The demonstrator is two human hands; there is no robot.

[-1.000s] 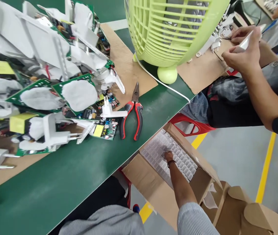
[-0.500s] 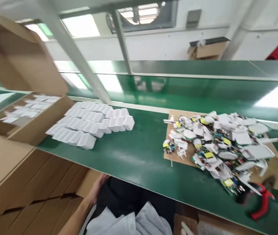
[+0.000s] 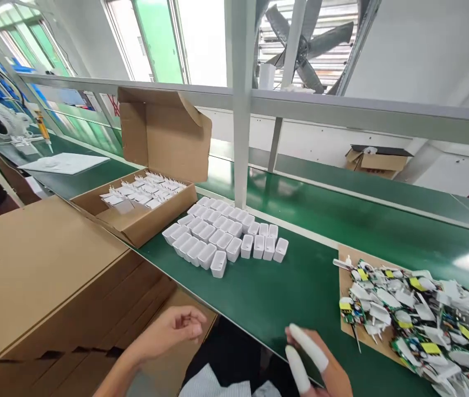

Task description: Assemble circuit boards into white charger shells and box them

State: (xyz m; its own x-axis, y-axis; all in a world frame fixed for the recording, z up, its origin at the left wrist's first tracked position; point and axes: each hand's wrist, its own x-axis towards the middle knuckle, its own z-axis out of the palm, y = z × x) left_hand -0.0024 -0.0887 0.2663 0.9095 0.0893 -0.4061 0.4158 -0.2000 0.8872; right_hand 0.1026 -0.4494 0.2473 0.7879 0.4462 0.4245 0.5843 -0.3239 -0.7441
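Note:
My left hand (image 3: 178,326) hangs over the lap at the bench's front edge, fingers curled in and nothing visible in them. White finger cots cover two digits of my right hand (image 3: 316,361), which is by the same edge with fingers apart and holds nothing that I can see. Beyond the hands, small white plastic housings (image 3: 219,263) stand in rows on the green bench (image 3: 267,300), their open tops facing up. On the right, a heap of circuit boards with white plastic parts and yellow labels (image 3: 414,314) lies on a cardboard sheet (image 3: 345,325).
An open cardboard box (image 3: 163,218) with white parts in rows stands behind left. Large closed cartons (image 3: 44,270) fill the left side. A metal post (image 3: 241,121) rises behind the housings. Farther left are a white board (image 3: 64,163) and a white fan (image 3: 0,118).
The view has swung left, and the red-handled tool is out of sight. My left hand has risen from beside the lap. My right hand has come into view.

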